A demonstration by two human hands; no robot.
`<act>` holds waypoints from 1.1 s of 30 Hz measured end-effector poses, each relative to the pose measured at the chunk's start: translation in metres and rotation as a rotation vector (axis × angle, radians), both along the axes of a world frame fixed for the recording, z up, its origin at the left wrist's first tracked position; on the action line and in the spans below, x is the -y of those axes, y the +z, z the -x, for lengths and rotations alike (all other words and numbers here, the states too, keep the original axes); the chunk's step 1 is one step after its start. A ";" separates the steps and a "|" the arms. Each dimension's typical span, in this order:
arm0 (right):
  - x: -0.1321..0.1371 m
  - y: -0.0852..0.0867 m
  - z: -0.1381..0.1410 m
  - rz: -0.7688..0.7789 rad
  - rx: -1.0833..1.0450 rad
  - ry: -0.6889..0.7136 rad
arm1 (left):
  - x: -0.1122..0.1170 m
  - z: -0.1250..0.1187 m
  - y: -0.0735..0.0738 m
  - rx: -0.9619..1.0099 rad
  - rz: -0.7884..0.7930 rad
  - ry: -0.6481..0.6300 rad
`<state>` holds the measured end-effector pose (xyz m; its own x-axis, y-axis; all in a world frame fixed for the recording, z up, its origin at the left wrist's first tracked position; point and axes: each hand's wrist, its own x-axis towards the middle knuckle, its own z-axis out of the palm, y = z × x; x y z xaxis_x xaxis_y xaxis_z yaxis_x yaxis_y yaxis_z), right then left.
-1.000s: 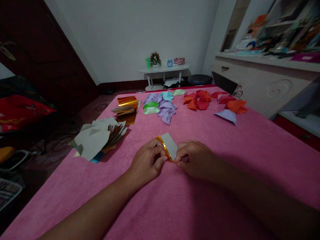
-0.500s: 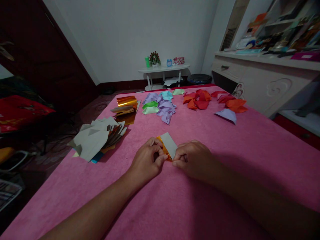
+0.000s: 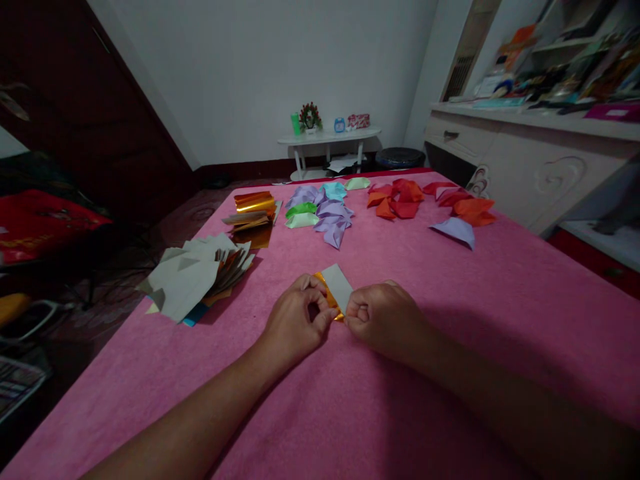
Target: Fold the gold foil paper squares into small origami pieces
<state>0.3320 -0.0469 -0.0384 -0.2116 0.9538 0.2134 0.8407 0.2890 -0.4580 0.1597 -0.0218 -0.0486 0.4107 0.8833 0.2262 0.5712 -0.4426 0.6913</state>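
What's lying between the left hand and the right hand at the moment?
The head view shows a folded gold-and-grey paper between the left hand and the right hand; the left one touches its gold strip.

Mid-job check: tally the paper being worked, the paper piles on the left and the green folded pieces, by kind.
Gold-and-grey paper at the hands: 1
Paper piles, gold and grey-topped: 2
Bright green folded piece: 1
Pale green folded pieces: 2
Total: 6
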 end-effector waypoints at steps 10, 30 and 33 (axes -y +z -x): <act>-0.001 -0.001 0.001 0.023 0.015 -0.015 | -0.001 0.000 0.000 -0.037 -0.008 0.068; -0.004 -0.002 0.000 0.033 0.082 -0.010 | 0.015 0.000 0.002 -0.373 -0.457 -0.200; -0.008 0.003 -0.004 0.199 0.036 -0.015 | 0.024 0.000 0.006 -0.500 -0.505 -0.215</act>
